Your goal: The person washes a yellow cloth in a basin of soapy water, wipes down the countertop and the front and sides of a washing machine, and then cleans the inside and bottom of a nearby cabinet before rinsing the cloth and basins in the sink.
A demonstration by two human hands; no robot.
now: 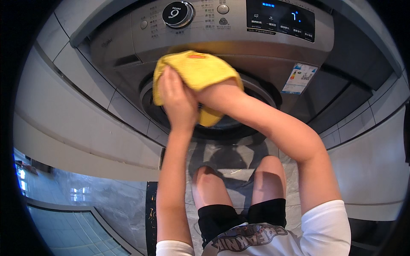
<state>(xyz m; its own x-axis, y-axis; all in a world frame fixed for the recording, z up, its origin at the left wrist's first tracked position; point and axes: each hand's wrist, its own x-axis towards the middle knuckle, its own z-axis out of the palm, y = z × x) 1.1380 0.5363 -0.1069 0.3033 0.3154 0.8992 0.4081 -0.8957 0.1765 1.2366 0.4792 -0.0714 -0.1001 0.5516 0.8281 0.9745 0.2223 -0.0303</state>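
Note:
A yellow cloth [205, 68] is draped over my right hand [216, 94], in front of the washing machine's round door [256, 96]. The cloth hides my right fingers; only the back of the hand near the wrist shows. My left hand [179, 100] presses the cloth's left side, fingers together and slightly blurred, holding a fold of it. A loose corner hangs below, between my wrists. Above the cloth is the grey washing machine's control panel [198, 30], with a round knob [177, 14] and a lit display [282, 19].
A label with a printed code [299, 78] is stuck on the machine's front right. White cabinet panels [86, 137] and tiled wall strips flank the machine. My knees [208, 179] are bent above the grey tiled floor [233, 163]. A framed glass panel [73, 230] appears at lower left.

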